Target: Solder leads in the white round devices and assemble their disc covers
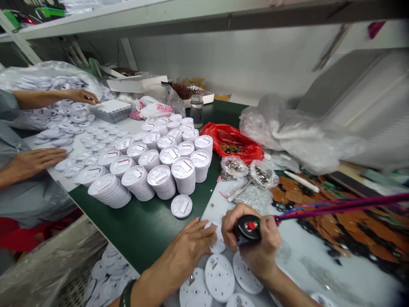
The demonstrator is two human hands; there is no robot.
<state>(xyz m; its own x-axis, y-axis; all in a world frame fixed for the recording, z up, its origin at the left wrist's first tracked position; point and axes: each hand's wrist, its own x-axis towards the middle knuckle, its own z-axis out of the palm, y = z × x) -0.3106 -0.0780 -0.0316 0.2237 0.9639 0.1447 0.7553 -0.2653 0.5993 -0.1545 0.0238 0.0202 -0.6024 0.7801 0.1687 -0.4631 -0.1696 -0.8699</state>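
Note:
My right hand [252, 238] is wrapped round a black electric screwdriver [247, 230] with a red spot on its end. The tool's tip is hidden below the hand. A white round plastic disc [218, 239] lies just left of it, and the fingers of my left hand [193, 241] grip its left side. Nearer to me lie several more white discs [219, 278] with small holes, some bearing small metal parts. Beyond my left hand, a single white round piece [181, 206] with a pale label sits on the dark green surface [153, 221].
Stacks of white round pieces [161, 181] fill the table's left. A co-worker's hands [38, 162] are beyond them. A red bag [234, 143], small bags of metal parts [263, 172] and brown pieces [354, 226] lie right. A magenta cord [345, 207] stretches from the screwdriver; a shelf [204, 19] hangs above.

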